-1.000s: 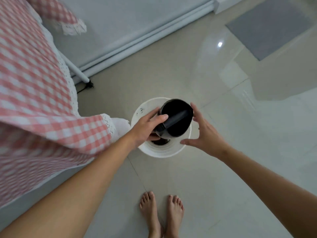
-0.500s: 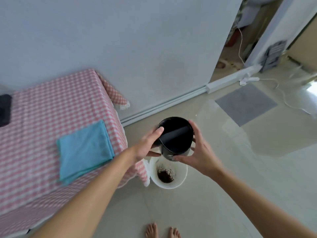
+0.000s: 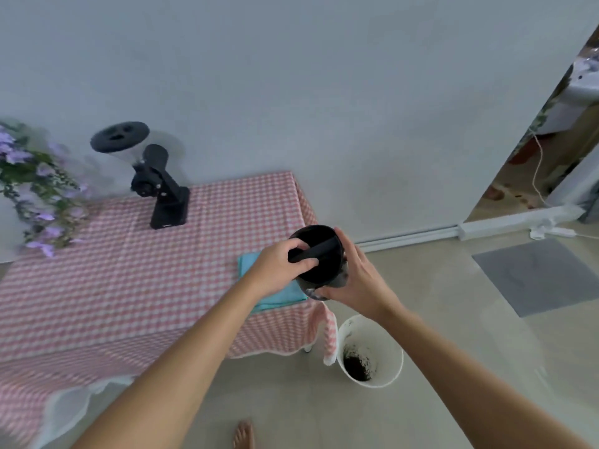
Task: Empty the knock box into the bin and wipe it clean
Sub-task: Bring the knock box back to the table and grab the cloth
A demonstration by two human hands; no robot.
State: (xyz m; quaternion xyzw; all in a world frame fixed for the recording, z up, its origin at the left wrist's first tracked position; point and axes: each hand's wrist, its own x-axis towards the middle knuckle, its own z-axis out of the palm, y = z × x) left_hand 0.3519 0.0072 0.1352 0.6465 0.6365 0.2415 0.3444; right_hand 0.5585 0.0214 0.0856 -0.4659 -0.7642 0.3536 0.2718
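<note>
The black knock box (image 3: 321, 264) is held upright in the air over the table's right corner, its mouth facing me. My left hand (image 3: 278, 264) grips the black bar across its top. My right hand (image 3: 353, 280) cups its side and bottom from the right. A blue cloth (image 3: 275, 294) lies on the table under the box and hands, mostly hidden by them. The white bin (image 3: 389, 351) stands on the floor below to the right, with dark coffee grounds (image 3: 356, 364) at its bottom.
The table wears a pink checked cloth (image 3: 129, 270). A black coffee grinder (image 3: 155, 183) stands at its back, purple flowers (image 3: 29, 186) at the far left. A grey mat (image 3: 544, 273) lies on the tiled floor to the right. My bare foot (image 3: 243, 435) shows below.
The knock box has been lifted from over the bin up to table height and to the left. My left hand has shifted onto the bar. The view has tilted upward.
</note>
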